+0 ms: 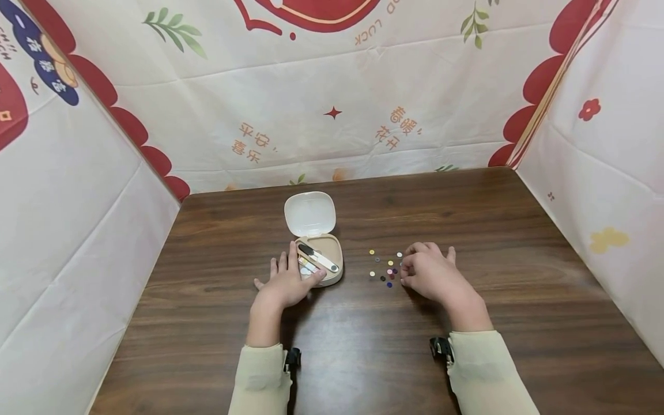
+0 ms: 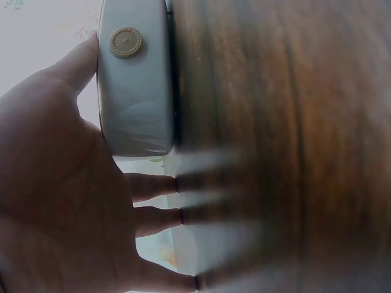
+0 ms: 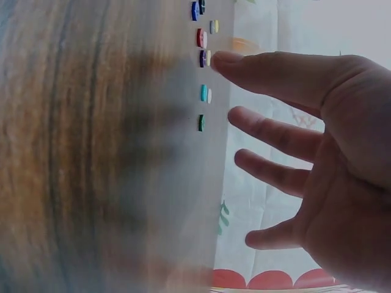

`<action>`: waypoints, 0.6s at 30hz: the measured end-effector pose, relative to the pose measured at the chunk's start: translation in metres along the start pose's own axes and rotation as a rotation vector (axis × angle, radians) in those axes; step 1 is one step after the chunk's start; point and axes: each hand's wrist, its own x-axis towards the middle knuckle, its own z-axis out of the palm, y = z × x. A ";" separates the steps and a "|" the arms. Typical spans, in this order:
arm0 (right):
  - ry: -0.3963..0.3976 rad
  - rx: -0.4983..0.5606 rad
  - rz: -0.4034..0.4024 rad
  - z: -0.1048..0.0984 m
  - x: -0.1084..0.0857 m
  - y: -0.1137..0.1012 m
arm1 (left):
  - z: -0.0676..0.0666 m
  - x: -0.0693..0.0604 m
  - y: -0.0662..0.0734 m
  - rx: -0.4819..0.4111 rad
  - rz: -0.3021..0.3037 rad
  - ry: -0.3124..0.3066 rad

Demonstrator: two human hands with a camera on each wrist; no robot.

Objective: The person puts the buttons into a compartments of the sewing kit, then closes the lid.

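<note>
A beige sewing box (image 1: 337, 248) stands with its white lid (image 1: 310, 214) tipped back. Inside lie a slim black-and-silver tool (image 1: 319, 257) and a row of pale coloured pieces, partly covered. My left hand (image 1: 282, 285) rests on the box's left and front edges, fingers spread. The left wrist view shows the box's side wall (image 2: 135, 104) by the thumb, with a brown button-shaped catch (image 2: 126, 43). Several small buttons (image 1: 390, 272) lie scattered right of the box. At their right edge hovers my right hand (image 1: 434, 274), fingers loosely bent; a green button (image 3: 201, 122) lies near its fingertips.
The dark wooden table (image 1: 358, 357) reaches back to a printed white cloth (image 1: 311, 138). More cloth hangs along the left and right sides. A black wrist camera (image 1: 442, 349) sits at the right sleeve.
</note>
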 end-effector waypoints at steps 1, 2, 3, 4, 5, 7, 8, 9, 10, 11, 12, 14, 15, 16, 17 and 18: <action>0.011 0.001 -0.004 0.000 0.000 0.000 | 0.000 0.000 0.000 -0.003 0.000 0.002; 0.018 0.001 -0.008 -0.001 0.001 -0.001 | -0.001 0.000 0.000 -0.005 0.000 0.001; 0.023 0.001 -0.011 -0.001 0.001 -0.001 | -0.001 0.000 -0.001 -0.009 -0.001 -0.002; 0.025 -0.001 -0.015 -0.002 0.002 -0.001 | -0.002 0.001 -0.001 -0.014 0.001 -0.004; 0.027 0.000 -0.018 -0.003 0.003 -0.002 | -0.002 0.003 -0.002 -0.020 -0.003 -0.013; 0.032 0.000 -0.029 -0.005 0.004 -0.003 | -0.002 0.005 -0.004 -0.024 -0.009 -0.033; 0.036 0.000 -0.034 -0.006 0.006 -0.004 | -0.002 0.007 -0.005 -0.024 -0.012 -0.044; 0.040 -0.001 -0.040 -0.007 0.007 -0.005 | -0.001 0.008 -0.005 -0.025 -0.014 -0.052; 0.047 -0.002 -0.046 -0.008 0.008 -0.007 | -0.001 0.009 -0.006 -0.024 -0.015 -0.056; 0.056 -0.001 -0.052 -0.009 0.010 -0.009 | -0.001 0.010 -0.007 -0.022 -0.018 -0.061; 0.064 0.003 -0.056 -0.011 0.011 -0.011 | 0.000 0.011 -0.007 -0.020 -0.020 -0.060; 0.082 0.010 -0.066 -0.014 0.014 -0.017 | -0.001 0.010 -0.007 -0.019 -0.021 -0.056; 0.089 0.013 -0.069 -0.016 0.015 -0.020 | -0.001 0.010 -0.006 -0.019 -0.022 -0.053; 0.096 0.013 -0.073 -0.018 0.016 -0.024 | -0.002 0.009 -0.006 -0.021 -0.023 -0.051; 0.100 0.014 -0.077 -0.019 0.017 -0.028 | -0.003 0.009 -0.005 -0.023 -0.024 -0.052; 0.106 0.013 -0.081 -0.021 0.019 -0.032 | -0.004 0.008 -0.004 -0.027 -0.026 -0.054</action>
